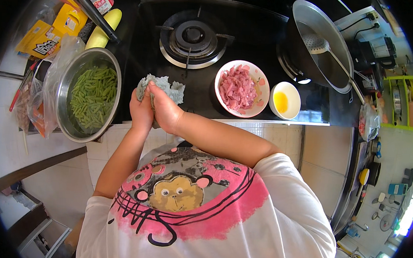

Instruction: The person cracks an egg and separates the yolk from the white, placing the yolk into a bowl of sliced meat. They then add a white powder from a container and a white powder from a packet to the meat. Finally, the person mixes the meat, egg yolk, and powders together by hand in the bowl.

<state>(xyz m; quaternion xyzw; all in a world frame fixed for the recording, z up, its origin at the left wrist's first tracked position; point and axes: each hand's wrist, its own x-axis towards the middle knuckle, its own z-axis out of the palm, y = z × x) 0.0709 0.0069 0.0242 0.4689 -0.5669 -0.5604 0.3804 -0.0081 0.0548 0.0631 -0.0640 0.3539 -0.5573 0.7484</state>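
Observation:
My left hand [141, 111] and my right hand [166, 109] are pressed together around a crumpled grey-green cloth [171, 88] at the front edge of the black cooktop. Part of the cloth spreads out past my fingertips, and the rest is hidden between my palms. To the left of my hands stands a metal basin [62, 99] of cut green beans [93, 95] in water. On the right, a patterned bowl [262, 81] holds sliced raw meat [238, 88]. Beside it sits a small white bowl [294, 100] with yellow liquid, possibly egg.
A gas burner [193, 36] lies beyond my hands. At right, a large wok [343, 38] holds a slotted skimmer [316, 44], its handle jutting over the rim. Behind the basin are a yellow-green squash-like vegetable [104, 30], yellow packaging [43, 42] and plastic bags [59, 70].

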